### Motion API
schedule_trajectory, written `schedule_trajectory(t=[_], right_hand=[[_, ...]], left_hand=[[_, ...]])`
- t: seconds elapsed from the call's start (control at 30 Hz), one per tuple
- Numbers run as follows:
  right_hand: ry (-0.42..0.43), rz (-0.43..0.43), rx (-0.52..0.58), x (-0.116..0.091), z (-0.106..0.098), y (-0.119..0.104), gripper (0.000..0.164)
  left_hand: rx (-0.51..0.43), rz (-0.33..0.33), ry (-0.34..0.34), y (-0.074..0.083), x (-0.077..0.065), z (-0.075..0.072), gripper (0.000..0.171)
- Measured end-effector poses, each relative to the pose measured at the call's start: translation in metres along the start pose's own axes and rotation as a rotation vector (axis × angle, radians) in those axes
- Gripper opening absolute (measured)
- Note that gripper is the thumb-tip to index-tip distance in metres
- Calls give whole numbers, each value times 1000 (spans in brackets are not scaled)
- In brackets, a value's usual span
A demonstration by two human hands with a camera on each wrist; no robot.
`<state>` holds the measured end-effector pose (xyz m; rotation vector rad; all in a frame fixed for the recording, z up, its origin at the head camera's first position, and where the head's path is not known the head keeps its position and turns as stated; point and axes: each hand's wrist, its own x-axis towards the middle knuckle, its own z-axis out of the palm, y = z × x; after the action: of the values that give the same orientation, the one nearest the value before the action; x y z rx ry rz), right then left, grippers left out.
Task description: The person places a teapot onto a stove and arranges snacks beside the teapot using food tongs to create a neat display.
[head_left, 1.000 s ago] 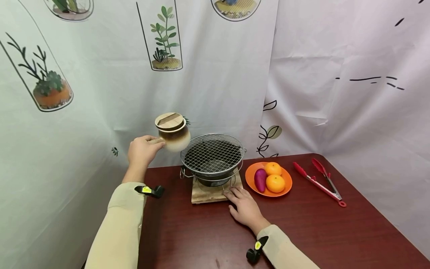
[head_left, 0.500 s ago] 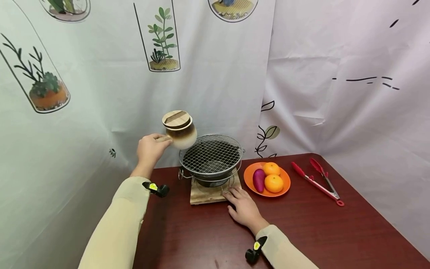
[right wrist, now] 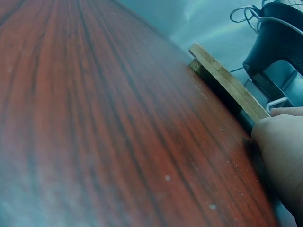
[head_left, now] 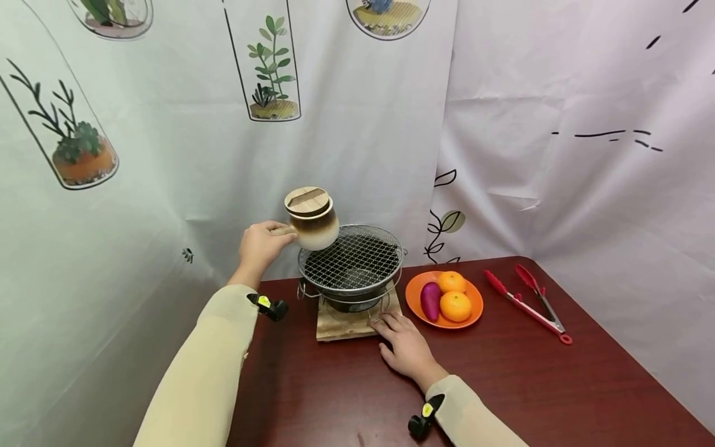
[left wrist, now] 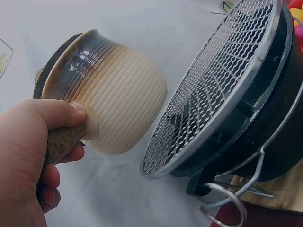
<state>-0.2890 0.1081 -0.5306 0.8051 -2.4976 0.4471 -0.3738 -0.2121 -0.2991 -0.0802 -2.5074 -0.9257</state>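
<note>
My left hand grips the side handle of a small ceramic pot, brown at the top and cream below. A round wooden lid sits on the pot. In the head view the pot overlaps the far left rim of a round charcoal grill topped by a wire mesh. In the left wrist view the pot hangs over the mesh side, with a gap visible. The grill stands on a wooden board. My right hand rests its extended fingers on the board's near right corner.
Right of the grill is an orange plate with two orange fruits and a purple eggplant-like piece. Red-handled tongs lie spread farther right. A printed curtain hangs behind the dark red table.
My left hand has carried the lidded pot to the right, from beside the grill to over its left rim. My right hand stays on the board.
</note>
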Motion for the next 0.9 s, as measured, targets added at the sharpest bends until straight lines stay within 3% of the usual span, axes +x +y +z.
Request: schedule_trajectory(t=[0.2, 0.43, 0.9], right_hand=[[5, -3, 2, -1, 0, 0, 48], [-8, 10, -19, 0, 2, 0, 50], [-4, 4, -10, 0, 1, 0, 50]], left_hand=[[-35, 23, -48, 5, 4, 11, 39], [-23, 44, -58, 13, 7, 17, 39], [-42, 33, -93, 15, 11, 31, 36]])
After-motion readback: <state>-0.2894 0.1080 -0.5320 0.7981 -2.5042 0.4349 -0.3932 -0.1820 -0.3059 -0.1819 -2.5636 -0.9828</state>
